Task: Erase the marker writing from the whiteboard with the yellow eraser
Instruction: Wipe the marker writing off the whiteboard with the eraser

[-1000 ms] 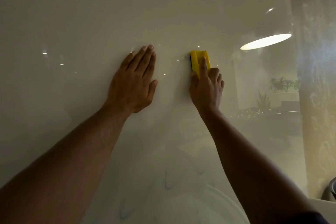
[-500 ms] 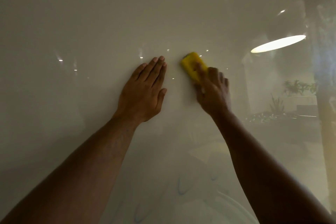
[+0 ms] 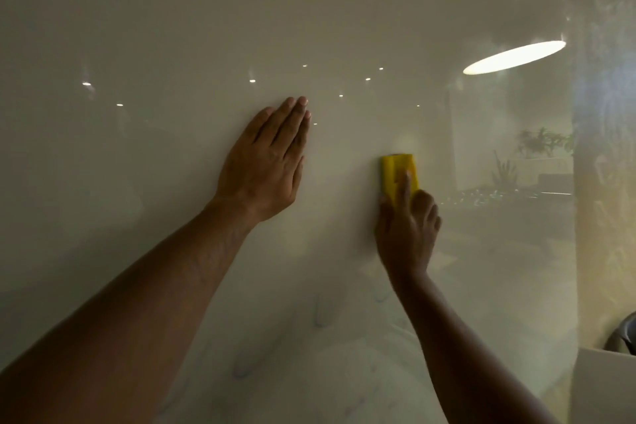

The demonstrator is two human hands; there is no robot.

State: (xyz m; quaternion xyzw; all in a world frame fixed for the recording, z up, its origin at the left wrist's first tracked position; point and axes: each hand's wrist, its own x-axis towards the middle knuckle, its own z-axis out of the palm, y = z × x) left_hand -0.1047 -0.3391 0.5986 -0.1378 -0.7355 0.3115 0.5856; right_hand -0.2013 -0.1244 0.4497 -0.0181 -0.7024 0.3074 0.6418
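A glossy white whiteboard (image 3: 172,27) fills almost the whole view. My right hand (image 3: 406,231) grips the yellow eraser (image 3: 395,172) and presses it upright against the board, forefinger laid along its back. My left hand (image 3: 266,165) lies flat on the board to the left of the eraser, fingers straight and together. No clear marker writing shows near the eraser. Faint bluish smears (image 3: 323,317) sit low on the board between my forearms.
The board's right edge (image 3: 573,182) meets a patterned wall (image 3: 605,148). A white ledge (image 3: 602,385) with a dark object (image 3: 624,336) sits at the lower right. Reflections of ceiling lights and plants cover the board's right side.
My right hand has slid the eraser down and to the right, away from my left hand, and turned it upright. My left hand stays flat on the board, fingers drawn closer together.
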